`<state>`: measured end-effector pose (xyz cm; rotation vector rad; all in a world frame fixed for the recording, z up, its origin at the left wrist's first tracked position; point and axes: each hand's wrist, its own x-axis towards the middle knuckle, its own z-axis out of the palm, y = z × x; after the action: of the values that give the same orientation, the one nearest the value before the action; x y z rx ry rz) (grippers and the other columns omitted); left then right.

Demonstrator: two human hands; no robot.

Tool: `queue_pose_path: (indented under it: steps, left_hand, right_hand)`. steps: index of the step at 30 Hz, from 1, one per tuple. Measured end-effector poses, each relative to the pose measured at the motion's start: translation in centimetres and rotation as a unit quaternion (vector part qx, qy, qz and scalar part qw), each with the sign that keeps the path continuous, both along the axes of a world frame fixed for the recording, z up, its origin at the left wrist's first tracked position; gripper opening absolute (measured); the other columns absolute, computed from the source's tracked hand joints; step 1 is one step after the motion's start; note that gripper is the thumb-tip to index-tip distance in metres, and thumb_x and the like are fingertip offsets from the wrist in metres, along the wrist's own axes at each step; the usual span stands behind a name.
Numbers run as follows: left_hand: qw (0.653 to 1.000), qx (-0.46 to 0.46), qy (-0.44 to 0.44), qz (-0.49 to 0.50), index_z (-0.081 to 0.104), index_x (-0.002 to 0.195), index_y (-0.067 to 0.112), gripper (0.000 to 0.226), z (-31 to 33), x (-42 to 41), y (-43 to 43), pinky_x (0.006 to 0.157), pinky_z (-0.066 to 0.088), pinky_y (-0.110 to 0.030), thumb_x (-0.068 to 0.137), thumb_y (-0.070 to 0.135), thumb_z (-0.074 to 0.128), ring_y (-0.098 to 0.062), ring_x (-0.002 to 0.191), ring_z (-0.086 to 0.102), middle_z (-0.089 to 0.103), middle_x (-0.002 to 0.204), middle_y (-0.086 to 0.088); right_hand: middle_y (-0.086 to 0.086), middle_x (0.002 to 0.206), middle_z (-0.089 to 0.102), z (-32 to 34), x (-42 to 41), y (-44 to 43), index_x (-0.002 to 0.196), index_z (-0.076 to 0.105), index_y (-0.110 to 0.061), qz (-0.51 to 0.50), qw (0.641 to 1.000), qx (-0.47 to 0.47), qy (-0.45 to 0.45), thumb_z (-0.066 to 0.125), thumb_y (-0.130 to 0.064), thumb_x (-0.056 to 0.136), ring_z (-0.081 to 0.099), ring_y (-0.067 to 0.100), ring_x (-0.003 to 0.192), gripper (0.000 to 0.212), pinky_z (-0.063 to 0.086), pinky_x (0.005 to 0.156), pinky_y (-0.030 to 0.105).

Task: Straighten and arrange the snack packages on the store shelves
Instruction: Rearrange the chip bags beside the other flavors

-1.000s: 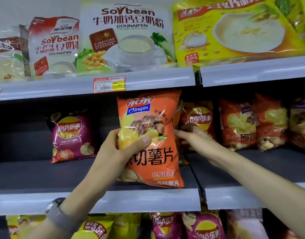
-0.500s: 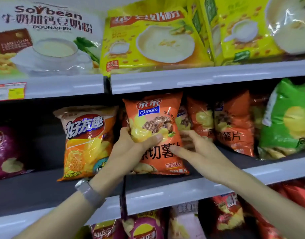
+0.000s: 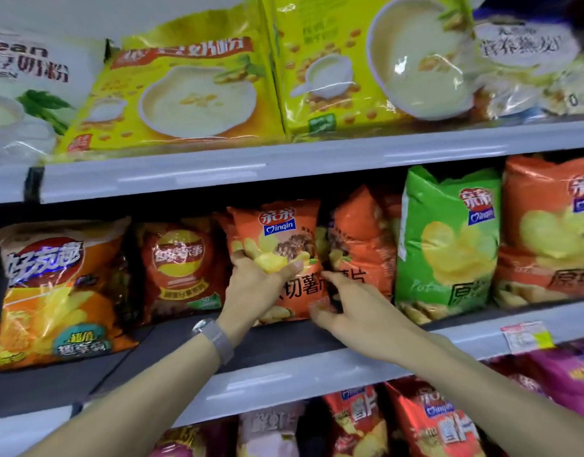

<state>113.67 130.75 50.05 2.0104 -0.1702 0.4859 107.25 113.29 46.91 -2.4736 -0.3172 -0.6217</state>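
An orange Qinqin chip bag point(image 3: 280, 232) stands upright on the middle shelf point(image 3: 284, 367). My left hand point(image 3: 254, 285) grips its left side, thumb across the front. My right hand point(image 3: 346, 308) touches the bag's lower right corner, index finger stretched along its right edge. More orange Qinqin bags point(image 3: 359, 239) stand right behind and beside it. To the left stand a dark orange Lay's bag point(image 3: 181, 268) and a yellow-orange chip bag point(image 3: 56, 291). A green Qinqin bag point(image 3: 449, 239) stands to the right.
The upper shelf point(image 3: 251, 169) carries large yellow soy-powder bags point(image 3: 185, 97) and white ones point(image 3: 23, 94). Another orange Qinqin bag point(image 3: 551, 232) stands at far right. The lower shelf holds red point(image 3: 416, 420) and purple point(image 3: 567, 380) snack bags. A price tag point(image 3: 528, 336) hangs on the middle shelf edge.
The view has swung right and closer. Both hands carried the orange bag rightward along the shelf and set it upright in front of the other orange bags.
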Motion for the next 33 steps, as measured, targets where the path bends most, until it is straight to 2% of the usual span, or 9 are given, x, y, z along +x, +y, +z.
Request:
queue_pose_path:
  steps: [4,7,10,13,17,19,21,25,33]
  left_hand:
    - [1.000,0.005,0.006,0.003,0.029,0.112,0.022,0.089,0.0,0.0,-1.6,0.101,0.057,-0.048,0.066,0.074,0.084,-0.030,0.112,0.067,0.066,0.124,-0.009]
    - [1.000,0.018,0.007,-0.010,0.044,0.101,0.021,0.063,0.1,-0.1,-2.0,0.095,0.059,-0.045,0.077,0.064,0.083,-0.026,0.102,0.071,0.071,0.114,-0.008]
    - [0.998,0.049,0.016,-0.026,0.047,0.130,0.014,0.077,0.1,-0.2,-1.7,0.084,0.060,-0.035,0.082,0.066,0.077,-0.017,0.095,0.072,0.073,0.112,0.001]
    - [0.991,0.125,0.024,-0.034,0.042,0.133,0.017,0.076,0.2,-1.0,-0.2,0.071,0.058,-0.028,0.086,0.070,0.069,-0.013,0.081,0.075,0.077,0.092,0.010]
    - [0.950,0.311,-0.001,-0.008,0.056,0.125,0.023,0.063,-0.3,-1.7,2.8,0.086,0.052,-0.036,0.086,0.073,0.065,-0.023,0.101,0.068,0.069,0.114,0.003]
    - [0.910,0.410,-0.044,0.034,0.062,0.101,0.028,0.037,-0.8,-2.7,4.0,0.081,0.053,-0.037,0.094,0.064,0.058,-0.026,0.095,0.066,0.067,0.101,0.001]
    - [0.879,0.463,-0.084,0.079,0.066,0.096,0.029,0.037,-1.3,-3.9,4.4,0.075,0.052,-0.037,0.099,0.062,0.050,-0.028,0.090,0.066,0.068,0.094,0.000]
    - [0.882,0.454,-0.109,0.067,0.068,0.121,0.034,0.043,-1.9,-6.2,3.4,0.078,0.051,-0.038,0.099,0.065,0.048,-0.030,0.104,0.068,0.073,0.109,0.003]
    - [0.899,0.405,-0.163,-0.037,0.052,0.146,0.041,0.056,-2.0,-8.3,-1.6,0.089,0.057,-0.042,0.095,0.066,0.051,-0.026,0.117,0.066,0.072,0.126,0.011]
  right_hand:
    - [-0.004,0.128,0.067,-0.4,0.5,-1.6,0.147,0.042,-0.029,0.001,1.000,-0.026,-0.003,0.062,-0.045,0.090,0.064,0.023,0.114,0.063,0.053,0.096,0.042]
    - [-0.004,0.134,0.064,-0.4,0.9,-2.1,0.144,0.045,-0.030,0.010,0.999,-0.029,-0.011,0.063,-0.045,0.090,0.064,0.023,0.116,0.059,0.053,0.097,0.041]
    - [-0.004,0.140,0.060,-0.3,1.5,-2.3,0.148,0.043,-0.029,0.010,0.999,-0.030,-0.009,0.063,-0.046,0.091,0.062,0.022,0.119,0.063,0.052,0.100,0.041]
    - [-0.006,0.155,0.048,-0.7,1.3,-2.2,0.158,0.033,-0.028,-0.002,0.999,-0.048,-0.009,0.060,-0.049,0.093,0.053,0.021,0.133,0.073,0.046,0.109,0.038]
    - [-0.011,0.160,0.040,-0.8,0.1,-2.3,0.158,0.032,-0.032,-0.022,0.996,-0.088,-0.022,0.055,-0.053,0.097,0.049,0.021,0.138,0.069,0.045,0.106,0.039]
    - [-0.012,0.156,0.045,-0.5,-0.7,-2.3,0.153,0.041,-0.033,-0.053,0.992,-0.108,-0.033,0.052,-0.056,0.096,0.052,0.021,0.135,0.062,0.047,0.103,0.040]
    - [-0.011,0.143,0.057,-0.7,-1.6,-2.3,0.140,0.055,-0.032,-0.086,0.986,-0.132,-0.048,0.051,-0.057,0.096,0.059,0.022,0.125,0.051,0.049,0.093,0.037]
    - [-0.009,0.121,0.066,-1.4,-4.0,-1.9,0.116,0.063,-0.029,-0.130,0.973,-0.174,-0.076,0.047,-0.055,0.096,0.063,0.024,0.110,0.036,0.039,0.076,0.036]
    - [-0.011,0.102,0.068,-1.8,-9.4,-5.4,0.104,0.067,-0.032,-0.202,0.962,-0.125,-0.133,0.039,-0.056,0.092,0.062,0.018,0.098,0.039,0.050,0.083,0.036]
